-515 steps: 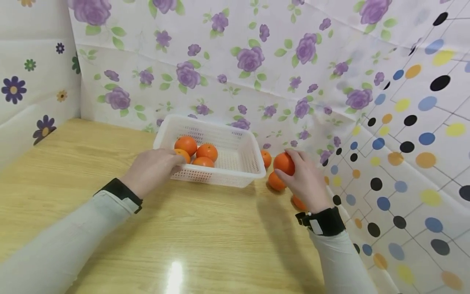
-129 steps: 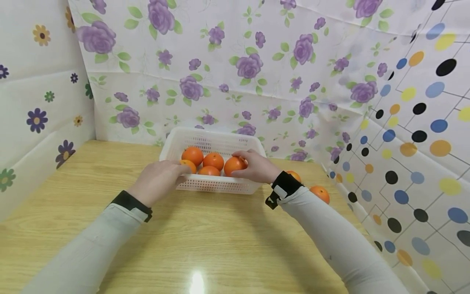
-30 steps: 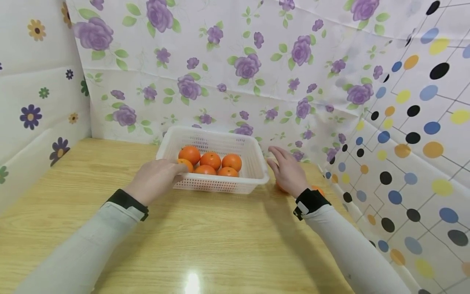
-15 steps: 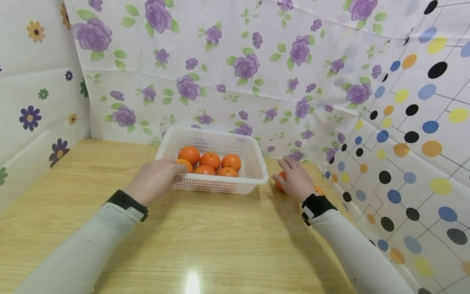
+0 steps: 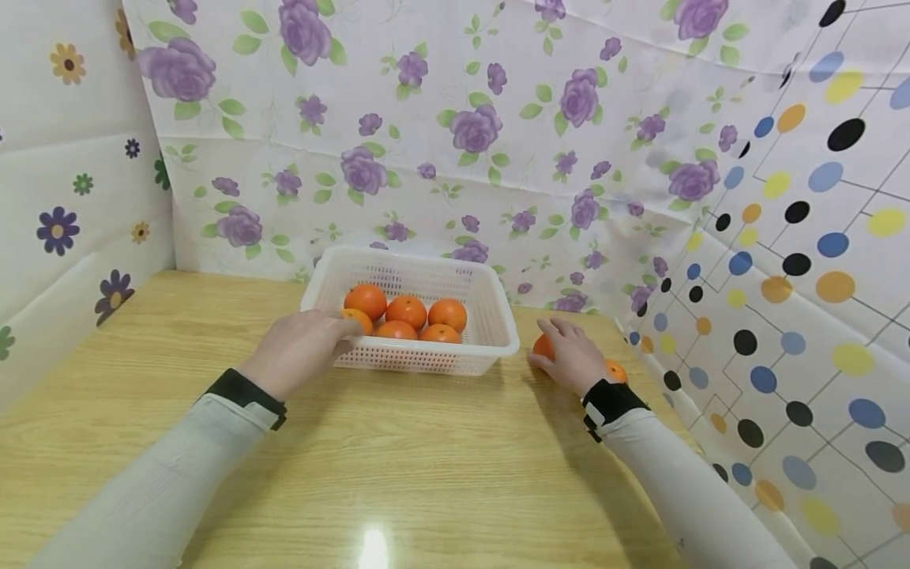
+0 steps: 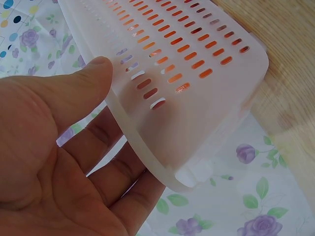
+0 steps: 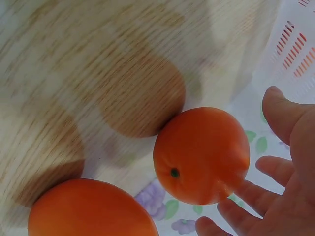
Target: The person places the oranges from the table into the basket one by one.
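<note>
My left hand [image 5: 295,352] grips the near-left rim of a white perforated plastic basket [image 5: 458,348]. In the left wrist view, the thumb lies on one side of the basket wall [image 6: 211,98] and the fingers of that hand [image 6: 59,142] on the other. Several oranges [image 5: 407,313] sit in the basket, mostly toward its left. Right of the basket, my right hand [image 5: 572,359] is at a loose orange [image 5: 543,345]. From the right wrist, its fingers [image 7: 253,195] look spread beside this orange [image 7: 202,152], the thumb standing off it. Whether the fingertips touch is unclear.
A second loose orange [image 5: 615,371] lies on the wooden table [image 5: 398,466], just beyond the right wrist. A flowered cloth [image 5: 426,158] hangs behind the basket. On the right stands a dotted cloth [image 5: 789,316] close to the loose oranges.
Earlier, the right hand lifted an orange, then held one inside the basket, which now contains more oranges. Over the last second, the emptied hand lowered to a loose orange. The left hand kept its grip.
</note>
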`<state>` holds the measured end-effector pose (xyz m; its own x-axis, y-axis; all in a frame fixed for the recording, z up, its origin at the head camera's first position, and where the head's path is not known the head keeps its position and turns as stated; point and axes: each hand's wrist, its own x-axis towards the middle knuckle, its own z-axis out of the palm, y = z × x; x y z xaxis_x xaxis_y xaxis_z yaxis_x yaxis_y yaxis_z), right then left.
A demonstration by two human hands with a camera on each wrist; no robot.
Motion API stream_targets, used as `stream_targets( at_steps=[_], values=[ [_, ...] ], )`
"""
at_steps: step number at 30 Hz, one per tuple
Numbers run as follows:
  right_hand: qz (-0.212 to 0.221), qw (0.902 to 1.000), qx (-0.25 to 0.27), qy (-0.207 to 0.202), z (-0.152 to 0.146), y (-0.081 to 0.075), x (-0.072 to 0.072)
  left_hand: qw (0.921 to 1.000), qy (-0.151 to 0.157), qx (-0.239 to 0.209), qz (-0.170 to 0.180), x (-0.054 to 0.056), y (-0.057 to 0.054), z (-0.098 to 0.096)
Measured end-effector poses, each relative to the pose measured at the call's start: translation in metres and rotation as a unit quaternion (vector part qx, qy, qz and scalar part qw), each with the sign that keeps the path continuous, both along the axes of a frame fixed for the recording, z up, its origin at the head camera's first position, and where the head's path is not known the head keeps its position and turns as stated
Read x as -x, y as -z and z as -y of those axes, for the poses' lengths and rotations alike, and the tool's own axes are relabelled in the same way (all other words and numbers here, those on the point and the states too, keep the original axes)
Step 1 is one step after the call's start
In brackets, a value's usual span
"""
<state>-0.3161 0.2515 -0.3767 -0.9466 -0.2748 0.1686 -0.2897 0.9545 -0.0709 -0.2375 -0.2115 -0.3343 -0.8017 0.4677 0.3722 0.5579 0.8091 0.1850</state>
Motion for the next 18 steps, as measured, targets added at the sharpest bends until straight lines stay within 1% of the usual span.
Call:
stream_targets(
  at_steps=[8, 13, 18],
  values=[
    [-0.008, 1.0, 0.0, -0.001, -0.0014, 0.0082, 0.0034, 1.0, -0.002, 0.002, -0.005, 0.0001, 0.0003, 0.0002],
    [-0.008, 0.9999, -0.008, 0.005, -0.0017, 0.0097, 0.0034, 0.9999, 0.0, 0.004, -0.012, 0.0001, -0.0001, 0.0001],
    [0.0, 0.9999, -0.012, 0.011, -0.0014, 0.0101, 0.0046, 0.9999, -0.005, 0.007, -0.006, 0.001, 0.0007, -0.0002]
  ],
)
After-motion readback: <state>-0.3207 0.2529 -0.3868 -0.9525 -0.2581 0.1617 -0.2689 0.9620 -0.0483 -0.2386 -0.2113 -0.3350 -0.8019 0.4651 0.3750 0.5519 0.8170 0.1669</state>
